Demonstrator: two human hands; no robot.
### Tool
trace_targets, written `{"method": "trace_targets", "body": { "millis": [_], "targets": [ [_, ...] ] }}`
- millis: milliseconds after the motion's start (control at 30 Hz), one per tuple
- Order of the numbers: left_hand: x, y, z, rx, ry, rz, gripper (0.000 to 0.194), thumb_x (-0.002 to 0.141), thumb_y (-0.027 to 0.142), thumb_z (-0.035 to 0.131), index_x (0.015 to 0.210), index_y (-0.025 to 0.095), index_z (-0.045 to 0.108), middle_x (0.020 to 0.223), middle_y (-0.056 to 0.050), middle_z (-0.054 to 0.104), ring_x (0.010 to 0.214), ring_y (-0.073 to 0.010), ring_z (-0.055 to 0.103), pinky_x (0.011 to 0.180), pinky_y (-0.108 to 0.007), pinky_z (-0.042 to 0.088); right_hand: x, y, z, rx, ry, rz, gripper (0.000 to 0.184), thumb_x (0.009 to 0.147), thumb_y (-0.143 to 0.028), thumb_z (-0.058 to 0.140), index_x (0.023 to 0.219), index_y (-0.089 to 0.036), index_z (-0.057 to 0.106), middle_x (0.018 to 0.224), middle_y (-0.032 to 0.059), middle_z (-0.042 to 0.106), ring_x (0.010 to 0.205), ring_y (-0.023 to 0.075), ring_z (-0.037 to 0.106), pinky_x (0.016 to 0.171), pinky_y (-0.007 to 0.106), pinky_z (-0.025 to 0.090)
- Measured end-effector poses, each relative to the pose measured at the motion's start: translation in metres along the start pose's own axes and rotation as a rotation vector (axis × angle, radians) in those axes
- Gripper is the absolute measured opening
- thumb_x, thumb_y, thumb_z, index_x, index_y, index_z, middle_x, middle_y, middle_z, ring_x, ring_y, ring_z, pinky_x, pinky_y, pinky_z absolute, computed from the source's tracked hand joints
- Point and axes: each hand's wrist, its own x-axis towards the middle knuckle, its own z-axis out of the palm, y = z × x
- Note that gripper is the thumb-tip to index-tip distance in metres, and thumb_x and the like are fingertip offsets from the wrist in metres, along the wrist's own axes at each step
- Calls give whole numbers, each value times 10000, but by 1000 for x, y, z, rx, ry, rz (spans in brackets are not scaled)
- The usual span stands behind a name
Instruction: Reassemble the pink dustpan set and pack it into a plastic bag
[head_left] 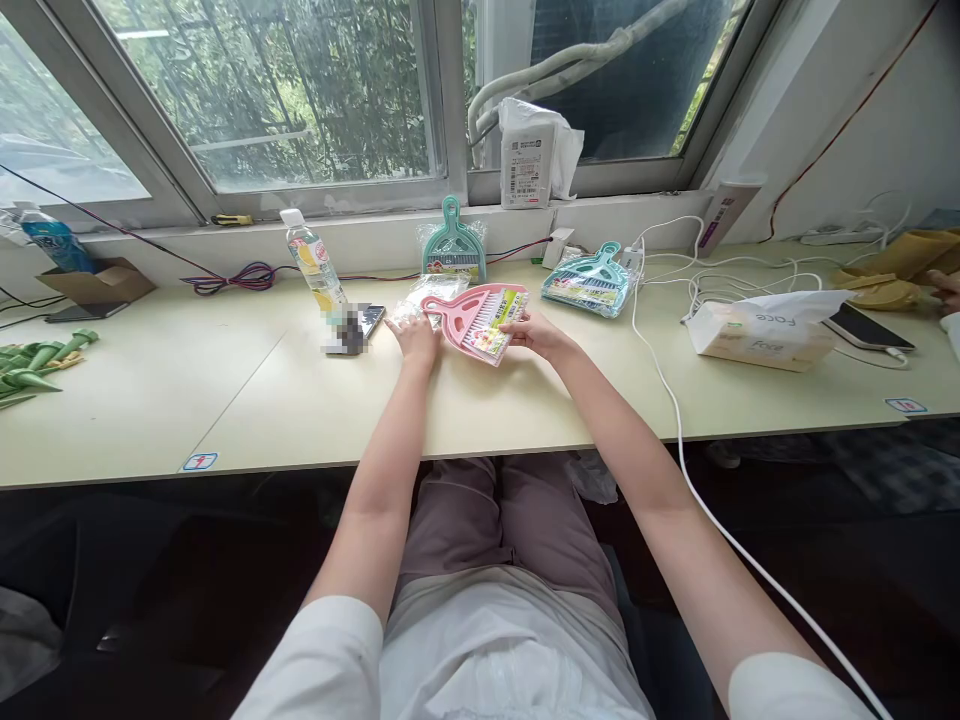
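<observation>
You're sitting at the near edge of the table (pixel 262 425), and both arms are stretching over it. Your right hand (pixel 536 335) is gripping the brush end of the pink dustpan-and-brush set (pixel 480 322), which is lying around mid-depth. Your left hand (pixel 417 340) is resting at the handle end; whether it's pinching anything, I cannot tell. Off toward the right edge, one tissue pack (pixel 765 335) is sitting among cables. Just behind the pink handle, crumpled clear film (pixel 439 286) is lying, and the pink set is looking unwrapped. To the left, one drink bottle (pixel 313 262) is standing near the far edge. And at that far edge, one teal set (pixel 454 248) is leaning upright, while a second teal set (pixel 589 283) is lying farther right. You're facing three sets, then: one pink, seemingly already opened, and two teal, seemingly unopened, both showing plastic wrap.
</observation>
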Motion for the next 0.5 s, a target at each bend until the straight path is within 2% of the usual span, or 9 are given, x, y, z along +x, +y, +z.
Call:
{"method": "trace_targets", "body": {
  "millis": [167, 300, 400, 500],
  "targets": [
    [3, -6, 4, 3, 31, -83, 468, 953, 381, 456, 1319, 126, 596, 1326, -231, 627, 1286, -416, 538, 1172, -722, 90, 2, -4, -6, -6, 94, 34, 262, 739, 18, 726, 954, -130, 699, 927, 79, 788, 824, 192, 760, 910, 394, 636],
    [3, -8, 4, 1, 68, -107, 439, 975, 347, 407, 1278, 121, 630, 1284, -228, 647, 1283, -410, 536, 1171, -723, 104, 4, -6, -13, 30, 196, -1, 267, 739, 44, 703, 933, -138, 682, 863, 54, 778, 811, 183, 756, 885, 377, 645],
    [3, -9, 2, 13, 92, -84, 402, 972, 291, 403, 1237, 130, 659, 1249, -219, 663, 1277, -393, 536, 1175, -693, 155, 6, -6, -16, 54, 265, -2, 238, 753, 43, 694, 904, -139, 666, 820, 38, 765, 760, 162, 745, 855, 355, 651],
    [5, -9, -1, 29, 87, -30, 354, 957, 202, 406, 1146, 148, 700, 1199, -196, 686, 1229, -351, 572, 1164, -594, 270, 8, -4, -15, 47, 303, 25, 226, 753, 43, 697, 886, -136, 658, 803, 38, 759, 720, 155, 738, 844, 353, 650]
  ]
}}
